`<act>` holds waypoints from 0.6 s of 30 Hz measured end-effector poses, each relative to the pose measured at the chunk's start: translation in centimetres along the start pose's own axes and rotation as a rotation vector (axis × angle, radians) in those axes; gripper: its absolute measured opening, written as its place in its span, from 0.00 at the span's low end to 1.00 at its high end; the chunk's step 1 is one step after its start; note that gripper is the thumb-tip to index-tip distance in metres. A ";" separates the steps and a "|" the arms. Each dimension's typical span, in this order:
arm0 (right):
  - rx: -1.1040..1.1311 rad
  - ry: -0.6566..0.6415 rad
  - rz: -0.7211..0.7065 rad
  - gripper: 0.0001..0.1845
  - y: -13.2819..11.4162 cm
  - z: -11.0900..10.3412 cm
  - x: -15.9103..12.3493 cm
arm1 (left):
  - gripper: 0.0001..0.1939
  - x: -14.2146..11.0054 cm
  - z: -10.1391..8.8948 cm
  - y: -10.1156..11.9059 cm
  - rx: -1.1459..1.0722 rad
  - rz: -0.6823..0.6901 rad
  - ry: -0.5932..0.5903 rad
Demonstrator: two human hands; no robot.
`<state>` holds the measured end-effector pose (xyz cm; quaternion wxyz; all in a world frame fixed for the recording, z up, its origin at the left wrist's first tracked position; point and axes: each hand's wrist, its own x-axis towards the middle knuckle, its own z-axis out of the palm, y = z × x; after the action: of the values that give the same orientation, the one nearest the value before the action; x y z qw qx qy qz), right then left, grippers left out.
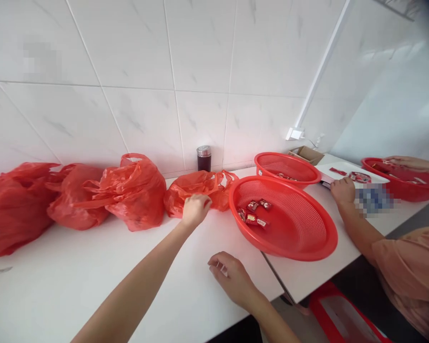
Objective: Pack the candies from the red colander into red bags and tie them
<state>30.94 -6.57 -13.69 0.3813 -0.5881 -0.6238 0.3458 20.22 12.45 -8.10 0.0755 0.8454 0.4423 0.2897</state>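
Note:
My left hand (196,208) reaches across the white table (75,281) and pinches the near edge of a flattened red plastic bag (203,186) lying against the tiled wall. Its fingers are closed on the plastic. My right hand (232,277) rests near the table's front edge with the fingers curled; a small pale bit shows between them, too small to name. Just right of the bag stands a large red perforated basket (303,240) holding several small wrapped candies (253,213).
Three fuller red bags (136,190) (75,197) (14,209) line the wall at left. A dark jar (204,158) stands behind the bag. Farther right are a second red basket (289,164), a cardboard box (307,153) and a third basket (414,186). Another person's hand (343,190) rests on the table.

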 end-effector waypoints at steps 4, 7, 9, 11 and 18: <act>0.048 0.100 -0.018 0.09 1.8 -0.8 0.5 | 0.15 -3.9 -4.9 -1.0 -0.027 -0.058 0.175; 0.034 0.210 -0.064 0.13 2.4 -0.3 2.1 | 0.12 -8.4 -5.8 -2.1 -0.006 -0.063 0.135; -0.076 0.282 -0.138 0.19 2.0 0.3 4.0 | 0.10 -11.3 -4.7 -2.6 0.029 -0.061 0.087; -0.244 0.342 -0.184 0.24 1.2 0.6 6.3 | 0.12 -13.6 -3.1 -2.4 0.065 -0.055 0.067; -0.527 0.264 0.131 0.23 0.4 -0.4 12.8 | 0.26 -13.6 1.1 -0.9 0.254 -0.044 -0.159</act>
<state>31.27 6.24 -12.90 0.2704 -0.7456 -0.5978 0.1164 14.20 2.40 -15.12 0.0092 0.8586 0.4864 0.1617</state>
